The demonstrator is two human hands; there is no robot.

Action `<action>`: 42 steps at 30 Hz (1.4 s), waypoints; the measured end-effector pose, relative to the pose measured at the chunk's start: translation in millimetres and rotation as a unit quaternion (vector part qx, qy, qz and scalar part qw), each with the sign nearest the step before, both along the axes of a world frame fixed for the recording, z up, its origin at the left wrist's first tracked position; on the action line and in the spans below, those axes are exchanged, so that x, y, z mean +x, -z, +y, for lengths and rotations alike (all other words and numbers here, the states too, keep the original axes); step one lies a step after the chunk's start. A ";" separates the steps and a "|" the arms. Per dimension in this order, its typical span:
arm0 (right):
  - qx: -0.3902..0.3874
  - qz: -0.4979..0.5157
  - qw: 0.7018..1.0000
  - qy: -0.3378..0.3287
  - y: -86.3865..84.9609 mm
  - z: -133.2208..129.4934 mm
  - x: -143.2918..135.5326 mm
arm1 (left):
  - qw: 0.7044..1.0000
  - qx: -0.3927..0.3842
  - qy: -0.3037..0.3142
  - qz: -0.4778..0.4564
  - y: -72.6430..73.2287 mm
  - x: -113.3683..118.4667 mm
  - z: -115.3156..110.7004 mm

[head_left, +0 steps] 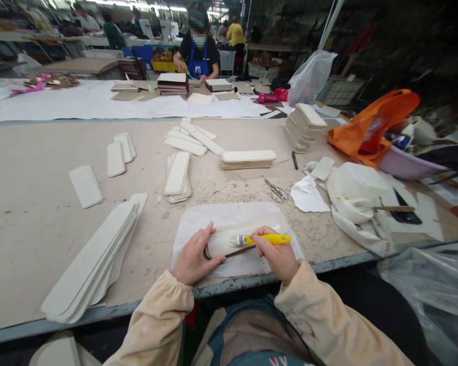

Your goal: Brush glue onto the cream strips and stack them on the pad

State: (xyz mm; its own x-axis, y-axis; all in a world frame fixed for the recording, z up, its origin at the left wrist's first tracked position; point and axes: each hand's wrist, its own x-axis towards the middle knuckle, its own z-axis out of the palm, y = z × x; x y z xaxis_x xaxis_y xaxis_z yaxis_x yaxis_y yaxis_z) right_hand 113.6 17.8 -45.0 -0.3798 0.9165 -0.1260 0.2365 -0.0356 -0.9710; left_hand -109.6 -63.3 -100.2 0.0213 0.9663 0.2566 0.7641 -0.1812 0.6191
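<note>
My right hand (278, 254) is closed round the yellow handle of a paintbrush (267, 239). Its pale bristles touch the top of a cream rounded panel (221, 241), whose surface looks wet and shiny. A dark strip shows along the panel's near edge. At the panel's left end lies my left hand (196, 256), thumb and fingers apart, steadying the corner without closing on it. Under the panel is a white rounded sheet (187, 221) near the table's front edge. Just beyond the sheet are a fanned pile of short panels (177, 175) and a pair of scissors (277, 191).
Long panels (95, 254) are stacked at left, more panels (248, 158) farther back. At right lie a cream plastic bag (354, 190) with a wooden stick, an orange bag (377, 127) and a purple basin (408, 160). A masked person (198, 56) works across the table.
</note>
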 end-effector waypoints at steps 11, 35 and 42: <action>-0.038 0.051 0.998 -0.013 14.6 -0.5 -30.5 | 0.999 0.001 -0.011 0.031 -1.1 0.0 1.3; 0.453 -0.247 0.857 0.015 21.8 25.6 61.3 | 0.997 0.015 -0.017 0.068 2.4 -2.8 2.2; 0.505 -0.225 0.830 -0.081 15.4 -6.4 37.2 | 0.997 0.018 -0.015 0.078 6.8 -4.7 2.2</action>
State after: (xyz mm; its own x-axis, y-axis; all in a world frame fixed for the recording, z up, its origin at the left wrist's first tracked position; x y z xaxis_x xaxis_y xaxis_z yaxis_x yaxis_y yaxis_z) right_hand 150.8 11.4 -60.3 -0.6308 0.5830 0.5121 0.5051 0.8095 -0.2994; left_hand -114.3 -61.0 -107.1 0.0342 0.9572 0.2873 0.8560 -0.1765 0.4860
